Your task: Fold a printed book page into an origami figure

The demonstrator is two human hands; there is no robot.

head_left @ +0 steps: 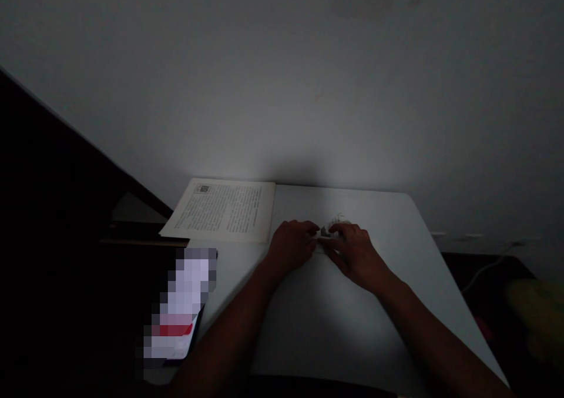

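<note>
Over the middle of the white table, my left hand (291, 244) and my right hand (356, 252) meet at the fingertips. Between them is a small piece of printed paper (339, 218), seemingly folded or crumpled, its far part sticking up behind my right fingers. The fingers of both hands are closed in a pinch on it. A dark patch shows between the two sets of fingertips; the dim light hides the exact shape of the paper there.
Printed sheets (224, 210) lie at the table's back left corner. A lit phone (180, 310), its screen blurred out, lies at the left edge beside my left forearm. The white table (396, 221) stands against a pale wall (247, 92). A cable (484, 271) hangs at the right.
</note>
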